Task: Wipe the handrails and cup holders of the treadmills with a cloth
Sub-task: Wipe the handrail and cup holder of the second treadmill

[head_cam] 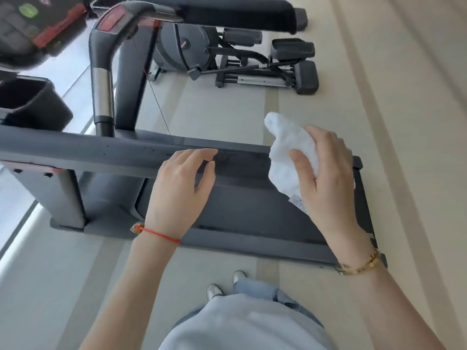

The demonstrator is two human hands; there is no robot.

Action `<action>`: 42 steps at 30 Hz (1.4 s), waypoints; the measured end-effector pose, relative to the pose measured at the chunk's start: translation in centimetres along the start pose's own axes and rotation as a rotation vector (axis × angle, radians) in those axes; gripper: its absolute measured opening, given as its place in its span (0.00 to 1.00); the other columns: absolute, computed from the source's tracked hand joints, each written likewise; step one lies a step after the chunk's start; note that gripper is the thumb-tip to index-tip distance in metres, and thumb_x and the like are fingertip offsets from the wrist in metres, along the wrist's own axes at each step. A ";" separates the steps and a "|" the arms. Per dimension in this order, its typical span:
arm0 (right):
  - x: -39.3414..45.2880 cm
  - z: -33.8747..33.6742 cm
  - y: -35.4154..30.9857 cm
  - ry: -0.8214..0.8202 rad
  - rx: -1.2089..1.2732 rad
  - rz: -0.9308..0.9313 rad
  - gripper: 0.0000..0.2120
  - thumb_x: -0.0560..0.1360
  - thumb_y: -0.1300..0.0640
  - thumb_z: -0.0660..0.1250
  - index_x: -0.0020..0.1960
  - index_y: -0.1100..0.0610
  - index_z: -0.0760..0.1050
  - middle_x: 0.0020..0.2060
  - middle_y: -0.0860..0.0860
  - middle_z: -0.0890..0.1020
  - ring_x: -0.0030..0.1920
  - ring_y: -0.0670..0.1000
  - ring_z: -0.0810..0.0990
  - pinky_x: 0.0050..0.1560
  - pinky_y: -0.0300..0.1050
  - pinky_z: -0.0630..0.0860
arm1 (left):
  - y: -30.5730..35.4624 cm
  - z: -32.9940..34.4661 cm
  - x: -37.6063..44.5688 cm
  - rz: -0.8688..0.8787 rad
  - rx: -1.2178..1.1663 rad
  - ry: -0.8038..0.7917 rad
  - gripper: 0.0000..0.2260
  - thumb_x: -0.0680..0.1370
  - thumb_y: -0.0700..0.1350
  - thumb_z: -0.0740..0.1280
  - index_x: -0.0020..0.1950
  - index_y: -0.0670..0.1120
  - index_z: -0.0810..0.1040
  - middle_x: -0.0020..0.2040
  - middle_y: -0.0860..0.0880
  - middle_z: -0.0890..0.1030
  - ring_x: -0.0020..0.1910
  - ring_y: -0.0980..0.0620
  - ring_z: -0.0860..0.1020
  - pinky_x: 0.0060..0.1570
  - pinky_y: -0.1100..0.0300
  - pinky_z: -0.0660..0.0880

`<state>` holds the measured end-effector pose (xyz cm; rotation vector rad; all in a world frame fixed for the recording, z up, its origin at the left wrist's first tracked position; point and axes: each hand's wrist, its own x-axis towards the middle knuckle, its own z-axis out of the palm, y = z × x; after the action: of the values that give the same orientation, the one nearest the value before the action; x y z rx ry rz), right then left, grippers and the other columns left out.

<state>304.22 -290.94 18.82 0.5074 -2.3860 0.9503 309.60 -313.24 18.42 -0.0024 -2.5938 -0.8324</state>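
While the right hand (326,173) hangs at about 3 o'clock of centre, its fingers and thumb are curled round a bunched white cloth (290,152), which sticks out up and to the left of the fist; a small printed label (299,202) dangles from the cloth's lower edge. Cloth held in the air, over the far end of the treadmill deck (252,205), just beside the near handrail's end and apart from it.

Left hand (180,190) at centre: fingers loosely extended, holding nothing, fingertips at the free end of the near handrail (88,154). Whether they touch the padding, cannot tell. Red string (156,233) on left wrist; gold bracelet (361,265) on right.

Near handrail: grey padded bar running from 9 o'clock in to centre, dotted with small dark specks. Beyond it, at 11 o'clock, the far handrail (102,79), bent, with a chrome section and a red panel near its top. Thin safety cord (156,97) hangs across the gap between the two rails.

At 9 to 10 o'clock, a dark cup holder (32,102) of the console, seen from its side. Console edge with red trim and a green patch at 11 o'clock, blurred.

At 12 to 1 o'clock, an elliptical trainer (240,59) stands on the pale floor (379,97), well apart from the hands. At 6 o'clock: person's pale top, jeans, two light shoes (227,284) on the floor beside the deck.
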 end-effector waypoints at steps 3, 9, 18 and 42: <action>1.5 1.2 1.3 -0.058 -0.047 0.042 0.16 0.83 0.47 0.55 0.62 0.56 0.71 0.54 0.50 0.78 0.52 0.52 0.72 0.55 0.43 0.64 | -0.5 0.5 0.9 -0.005 0.007 0.006 0.10 0.80 0.40 0.65 0.59 0.44 0.81 0.53 0.50 0.83 0.56 0.48 0.79 0.57 0.45 0.76; 1.7 3.7 2.4 -0.395 -0.122 -0.014 0.22 0.82 0.43 0.48 0.64 0.50 0.74 0.55 0.44 0.79 0.56 0.51 0.76 0.60 0.47 0.65 | -1.7 0.9 1.3 -0.031 0.025 0.017 0.10 0.80 0.40 0.64 0.60 0.45 0.81 0.55 0.51 0.83 0.57 0.48 0.78 0.57 0.45 0.75; 5.4 6.7 0.5 -0.566 -0.143 -0.017 0.15 0.83 0.50 0.51 0.65 0.49 0.72 0.55 0.47 0.78 0.55 0.52 0.75 0.56 0.51 0.70 | -2.7 0.7 1.4 -0.038 0.051 0.055 0.11 0.80 0.39 0.64 0.60 0.45 0.80 0.55 0.51 0.82 0.59 0.49 0.77 0.58 0.45 0.75; 4.3 10.7 -4.8 -0.656 -0.322 -0.226 0.24 0.81 0.40 0.43 0.74 0.40 0.62 0.60 0.44 0.77 0.54 0.53 0.76 0.54 0.49 0.67 | -8.6 -3.7 2.7 -0.098 0.113 0.135 0.10 0.79 0.38 0.65 0.59 0.44 0.81 0.55 0.49 0.82 0.59 0.47 0.78 0.59 0.42 0.75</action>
<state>299.81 -302.45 17.20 1.0584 -2.8860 0.3037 307.43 -322.68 17.40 0.2083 -2.5258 -0.6930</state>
